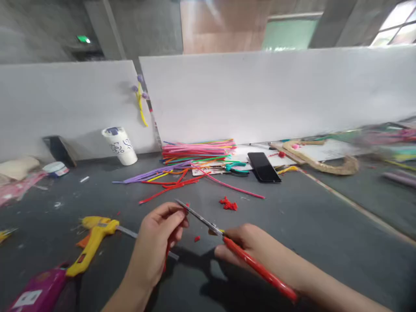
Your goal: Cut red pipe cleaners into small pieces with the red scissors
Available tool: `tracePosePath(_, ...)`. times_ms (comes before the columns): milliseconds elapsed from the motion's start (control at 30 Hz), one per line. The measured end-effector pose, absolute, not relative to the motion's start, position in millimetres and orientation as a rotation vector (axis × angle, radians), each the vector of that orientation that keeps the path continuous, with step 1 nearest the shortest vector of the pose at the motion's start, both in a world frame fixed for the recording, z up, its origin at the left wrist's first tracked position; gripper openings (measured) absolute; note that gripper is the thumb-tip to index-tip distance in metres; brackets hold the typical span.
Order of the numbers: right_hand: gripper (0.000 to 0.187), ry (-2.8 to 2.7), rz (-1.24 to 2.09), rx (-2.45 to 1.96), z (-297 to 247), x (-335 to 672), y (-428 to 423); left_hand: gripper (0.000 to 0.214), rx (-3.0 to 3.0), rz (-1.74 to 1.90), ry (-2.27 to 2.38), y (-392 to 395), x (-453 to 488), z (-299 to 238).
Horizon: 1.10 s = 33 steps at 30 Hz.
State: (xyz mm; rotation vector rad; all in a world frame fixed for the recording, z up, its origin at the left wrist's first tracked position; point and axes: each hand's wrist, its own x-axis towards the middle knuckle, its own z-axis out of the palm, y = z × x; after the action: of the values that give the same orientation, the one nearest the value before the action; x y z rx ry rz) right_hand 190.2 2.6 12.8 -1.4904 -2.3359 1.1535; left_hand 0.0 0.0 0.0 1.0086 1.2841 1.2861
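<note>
My left hand (159, 242) is closed in a pinch on a red pipe cleaner (167, 255), whose stem runs down past my palm. My right hand (250, 249) grips red-handled scissors (234, 247); their blades point up-left and meet the pipe cleaner's tip at my left fingertips. A small red snippet (196, 238) lies on the grey table (308, 216) between my hands. A little pile of red scraps (228, 203) sits just beyond.
A yellow glue gun (92, 240) and a pink box (39, 292) lie at the left. Behind are a heap of coloured pipe cleaners (198, 151), teal pliers (237, 168), a black phone (263, 167), a white cup (119, 145) and white partition boards (276, 91).
</note>
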Motion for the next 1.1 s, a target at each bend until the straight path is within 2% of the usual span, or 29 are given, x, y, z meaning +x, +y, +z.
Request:
tracePosePath(300, 0.039, -2.368, 1.11, -1.46, 11.8, 192.5, 6.0, 0.012, 0.999, 1.255, 1.279, -0.7, 0.5, 2.7)
tracePosePath(700, 0.04, -2.42, 1.098, -1.472, 4.8, 195.6, 0.2, 0.014, 1.352, 1.192, 1.533, -2.7, 0.4, 6.2)
tracePosePath(1100, 0.04, -2.418, 1.048, -1.555, 5.5, 189.0, -1.2, 0.015, 1.293, 1.128, 1.514, 1.5, 1.8, 4.8)
